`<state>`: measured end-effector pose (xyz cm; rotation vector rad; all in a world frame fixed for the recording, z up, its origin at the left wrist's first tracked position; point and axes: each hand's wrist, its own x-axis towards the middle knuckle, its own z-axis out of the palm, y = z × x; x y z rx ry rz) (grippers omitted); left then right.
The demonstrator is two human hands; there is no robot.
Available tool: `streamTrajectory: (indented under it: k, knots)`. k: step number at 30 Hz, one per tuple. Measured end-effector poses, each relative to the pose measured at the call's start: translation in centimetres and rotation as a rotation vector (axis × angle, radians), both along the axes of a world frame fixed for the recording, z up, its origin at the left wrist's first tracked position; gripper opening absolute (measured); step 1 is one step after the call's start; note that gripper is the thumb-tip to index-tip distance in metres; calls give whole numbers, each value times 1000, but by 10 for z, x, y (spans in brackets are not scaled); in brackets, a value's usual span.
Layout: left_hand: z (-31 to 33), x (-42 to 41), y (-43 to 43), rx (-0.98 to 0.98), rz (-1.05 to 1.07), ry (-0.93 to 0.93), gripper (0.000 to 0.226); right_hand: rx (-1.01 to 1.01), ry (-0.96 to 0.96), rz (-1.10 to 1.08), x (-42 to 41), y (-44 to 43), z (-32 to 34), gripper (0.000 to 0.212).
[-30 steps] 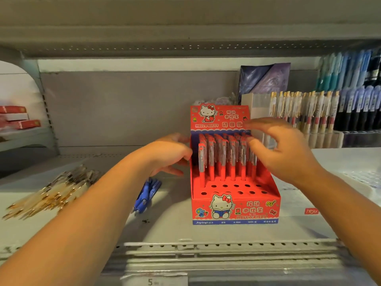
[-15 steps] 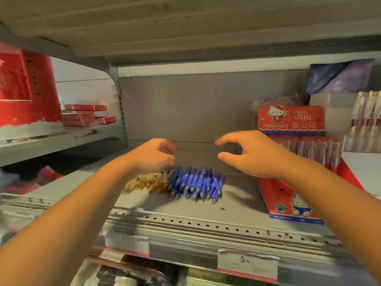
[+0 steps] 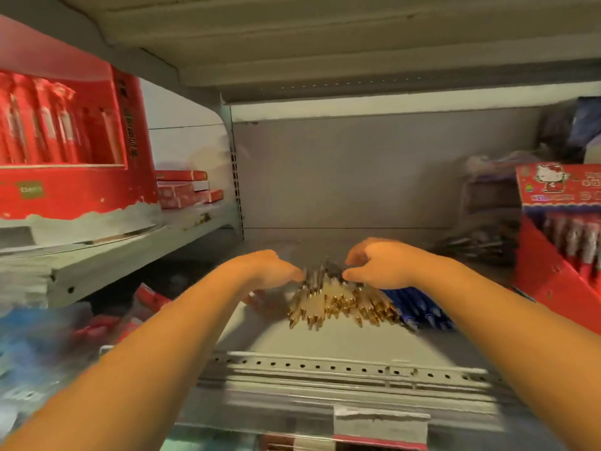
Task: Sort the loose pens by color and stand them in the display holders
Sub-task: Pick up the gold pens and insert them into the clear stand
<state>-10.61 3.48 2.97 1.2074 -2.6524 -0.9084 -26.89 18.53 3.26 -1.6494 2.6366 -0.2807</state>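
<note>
Since the frame half a second earlier, both hands had dropped from above the shelf to the far end of the gold-tipped pens [image 3: 338, 304], and the view had swung left, so that the red display holder [image 3: 553, 255] sat at the right edge.

Legible writing was scarce. A green label on the large red box [image 3: 74, 190], on the side shelf at left, appeared to read "deli". The holder's header card bore a white cat figure with a red bow; the lettering beside it was smeared by motion. The price tag [image 3: 380, 424] on the shelf rail [image 3: 325, 366] could not be read.

The left hand [image 3: 270, 271] lay palm down with its fingers curled over, its thumb tip against the left side of the pile's far end. The right hand [image 3: 383, 266] was clawed, thumb and forefinger apart, its thumb tip at the pile's right side. Blur hid whether either hand actually pinched a pen.

The gold-tipped pens lay fanned on the shelf between the two forearms. The blue pens [image 3: 419, 309] lay just beside them on the right, touching their edge. Red pens stood in the holder's back rows.
</note>
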Motion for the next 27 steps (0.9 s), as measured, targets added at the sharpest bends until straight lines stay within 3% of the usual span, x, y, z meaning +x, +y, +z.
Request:
streamTrajectory:
  k: [5,14,21,24,27]
  knots:
    - [-1,-21,9,45,-104,-57,67,174,65,-94,22,-28,7,36]
    - [13,-41,37,86,-278,-230,72,323,52,-160,13,-32,14,44]
    - [21,-45,31,114,-331,-262,47,310,-49,-82,-2,-38,20,35]
    - [23,-49,26,94,-326,-256,25,298,-90,-57,-6,-39,21,30]
    - [21,-54,23,59,-328,-264,30,268,-73,-51,-8,-43,16,26]
